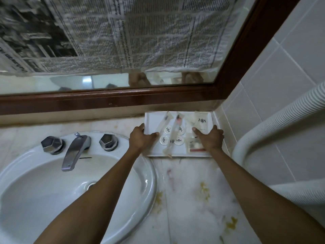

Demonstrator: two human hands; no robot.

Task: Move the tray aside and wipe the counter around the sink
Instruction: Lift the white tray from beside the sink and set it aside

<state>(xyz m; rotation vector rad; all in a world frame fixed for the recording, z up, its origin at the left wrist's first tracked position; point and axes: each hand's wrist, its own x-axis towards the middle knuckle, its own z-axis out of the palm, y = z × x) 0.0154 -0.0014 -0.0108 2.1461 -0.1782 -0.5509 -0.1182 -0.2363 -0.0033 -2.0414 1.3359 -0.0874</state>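
A white rectangular tray [152, 118] sits in the far right corner of the counter, against the mirror frame and the tiled wall. It carries wrapped toiletries, round white caps and small packets. My left hand [141, 139] grips the tray's left edge, thumb lying inside on the tray floor. My right hand [210, 138] grips its right edge the same way. The marble counter [190, 199] in front of the tray shows yellow and reddish stains. The white oval sink [70, 196] lies to the left, under my left forearm.
A chrome faucet [74, 152] with two faceted knobs [51, 144] [108, 142] stands behind the basin. A wood-framed mirror [112, 99] partly covered with newspaper [123, 32] rises behind. White ribbed hose [274, 131] and tiled wall [281, 76] close off the right side.
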